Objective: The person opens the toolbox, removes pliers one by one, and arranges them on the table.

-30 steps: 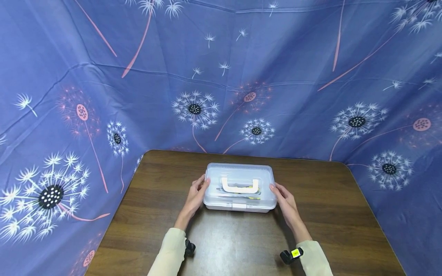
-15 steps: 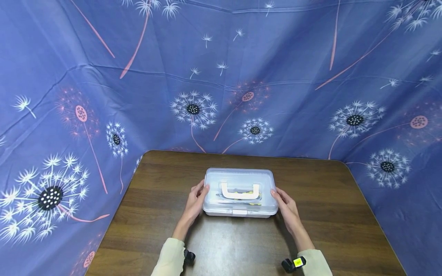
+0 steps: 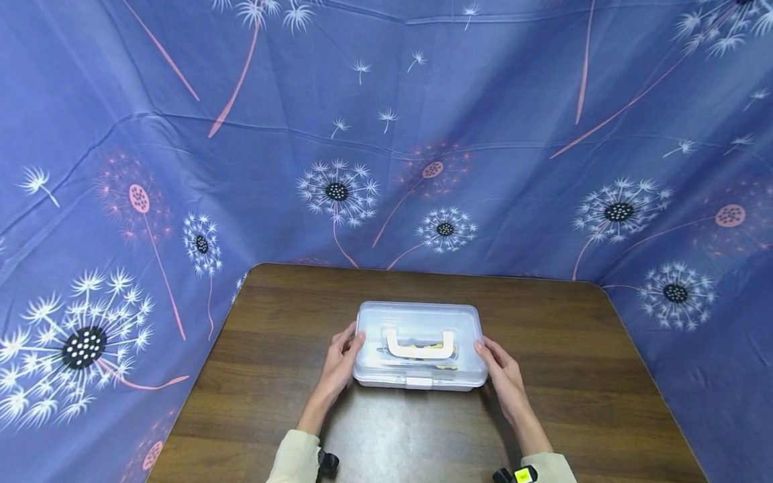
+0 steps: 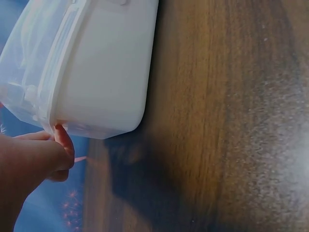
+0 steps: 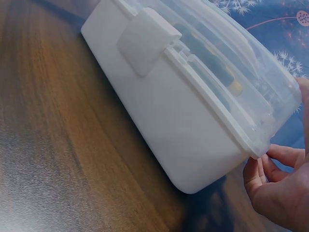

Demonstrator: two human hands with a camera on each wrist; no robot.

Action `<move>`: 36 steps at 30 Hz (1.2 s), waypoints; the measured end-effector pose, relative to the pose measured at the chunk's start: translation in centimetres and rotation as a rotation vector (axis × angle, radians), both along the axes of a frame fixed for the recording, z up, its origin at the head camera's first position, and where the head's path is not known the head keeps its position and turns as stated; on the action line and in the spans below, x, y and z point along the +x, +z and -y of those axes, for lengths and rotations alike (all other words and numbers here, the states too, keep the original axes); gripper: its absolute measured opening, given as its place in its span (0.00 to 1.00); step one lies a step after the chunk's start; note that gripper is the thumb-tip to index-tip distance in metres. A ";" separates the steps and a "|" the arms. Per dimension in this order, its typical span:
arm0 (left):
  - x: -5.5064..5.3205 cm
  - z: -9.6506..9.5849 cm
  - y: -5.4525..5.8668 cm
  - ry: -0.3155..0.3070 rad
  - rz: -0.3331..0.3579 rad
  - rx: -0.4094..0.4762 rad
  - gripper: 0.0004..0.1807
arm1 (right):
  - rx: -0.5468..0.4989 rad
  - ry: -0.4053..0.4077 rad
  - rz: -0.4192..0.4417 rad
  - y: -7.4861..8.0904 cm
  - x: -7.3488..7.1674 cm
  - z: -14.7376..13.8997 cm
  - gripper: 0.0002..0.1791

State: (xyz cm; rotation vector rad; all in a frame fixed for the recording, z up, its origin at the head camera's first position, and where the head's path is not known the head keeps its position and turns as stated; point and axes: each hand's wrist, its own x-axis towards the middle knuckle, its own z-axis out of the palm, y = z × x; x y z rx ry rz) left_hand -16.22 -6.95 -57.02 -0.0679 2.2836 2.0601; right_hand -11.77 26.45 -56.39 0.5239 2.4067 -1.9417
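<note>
A plastic toolbox (image 3: 419, 325) with a clear lid and white base stands on the table. Its white carrying handle (image 3: 419, 352) lies flat on the lid, and the front latch (image 5: 147, 41) is down. Through the lid show yellow and dark items, one of them a dark handle with a yellow end (image 5: 235, 88). My left hand (image 3: 338, 362) grips the left end, thumb on the lid's edge and curled fingers (image 4: 63, 140) under the rim. At the right end my right hand (image 3: 504, 376) holds the box likewise, its fingers (image 5: 253, 176) tucked below the lid's rim.
The brown wooden table (image 3: 290, 295) extends around the box on every side. Behind it and along both sides hangs a blue cloth (image 3: 519, 201) printed with dandelions. A black camera (image 3: 328, 463) is strapped at each wrist.
Between both hands, the toolbox has moved towards me across the table. The hands have come back with it, keeping the same hold on its ends.
</note>
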 end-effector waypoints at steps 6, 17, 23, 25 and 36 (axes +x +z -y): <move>0.7 0.0 0.0 0.007 0.003 0.006 0.35 | -0.006 -0.010 0.001 0.0 0.5 0.0 0.36; 1.2 0.0 -0.1 0.018 0.001 -0.015 0.32 | -0.014 -0.018 0.015 0.1 1.6 0.1 0.36; 1.8 0.2 0.0 0.012 0.003 0.001 0.34 | -0.045 -0.018 0.046 0.4 2.1 0.3 0.41; 1.8 0.2 0.2 0.020 0.002 0.005 0.34 | -0.066 -0.025 0.051 0.3 2.4 0.5 0.41; -0.5 -0.3 0.7 0.066 0.014 -0.074 0.32 | -0.284 -0.201 0.057 -0.4 4.3 0.9 0.26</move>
